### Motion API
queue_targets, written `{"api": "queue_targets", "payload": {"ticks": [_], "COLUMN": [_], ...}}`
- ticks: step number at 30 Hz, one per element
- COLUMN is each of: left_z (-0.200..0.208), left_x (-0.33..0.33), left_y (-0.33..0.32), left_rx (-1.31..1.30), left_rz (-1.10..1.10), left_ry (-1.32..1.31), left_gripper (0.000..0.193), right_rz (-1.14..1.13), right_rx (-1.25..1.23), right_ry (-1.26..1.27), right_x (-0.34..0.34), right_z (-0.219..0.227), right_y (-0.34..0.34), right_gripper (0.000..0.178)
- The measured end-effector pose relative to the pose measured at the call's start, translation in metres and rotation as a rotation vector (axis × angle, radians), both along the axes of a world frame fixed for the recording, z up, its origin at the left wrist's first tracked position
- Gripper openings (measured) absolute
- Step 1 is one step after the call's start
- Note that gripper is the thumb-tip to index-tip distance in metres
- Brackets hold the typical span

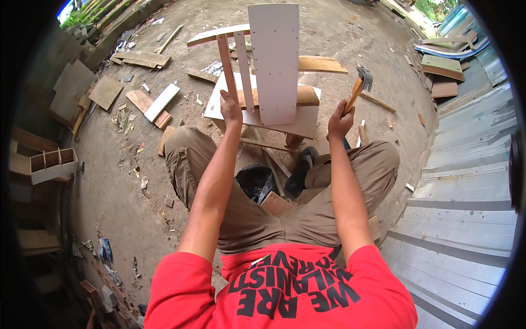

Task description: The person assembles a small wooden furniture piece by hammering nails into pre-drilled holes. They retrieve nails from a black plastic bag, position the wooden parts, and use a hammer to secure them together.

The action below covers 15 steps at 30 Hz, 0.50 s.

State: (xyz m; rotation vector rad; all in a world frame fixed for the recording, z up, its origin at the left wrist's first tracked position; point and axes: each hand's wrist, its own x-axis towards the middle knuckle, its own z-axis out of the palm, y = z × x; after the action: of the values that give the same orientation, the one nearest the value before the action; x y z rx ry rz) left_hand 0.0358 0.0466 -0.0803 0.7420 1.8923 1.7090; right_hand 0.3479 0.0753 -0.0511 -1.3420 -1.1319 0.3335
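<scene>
Left hand (230,109) clenches a slat (226,63) to steady the white frame (272,60) — right hand (340,122) grasps a raised hammer (359,86) (head up, clear of the wood).

Hammer (359,88) in right hand (339,122), raised.
</scene>
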Motion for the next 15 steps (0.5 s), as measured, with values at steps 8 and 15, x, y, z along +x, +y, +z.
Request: {"api": "queue_targets", "payload": {"ticks": [8,15], "left_z": [-0.036,-0.040], "left_x": [0.045,0.024], "left_y": [-0.018,-0.056], "left_rx": [-0.079,-0.105], "left_rz": [-0.067,-0.089], "left_ry": [0.033,0.131], "left_gripper": [0.075,0.066], "right_rz": [-0.207,0.040], "right_rx": [-0.826,-1.132], "right_ry": [-0.126,-0.418], "right_x": [0.094,0.056], "right_z": [-0.138,-0.193], "right_y": [0.030,-0.043], "right_gripper": [0.052,0.041]}}
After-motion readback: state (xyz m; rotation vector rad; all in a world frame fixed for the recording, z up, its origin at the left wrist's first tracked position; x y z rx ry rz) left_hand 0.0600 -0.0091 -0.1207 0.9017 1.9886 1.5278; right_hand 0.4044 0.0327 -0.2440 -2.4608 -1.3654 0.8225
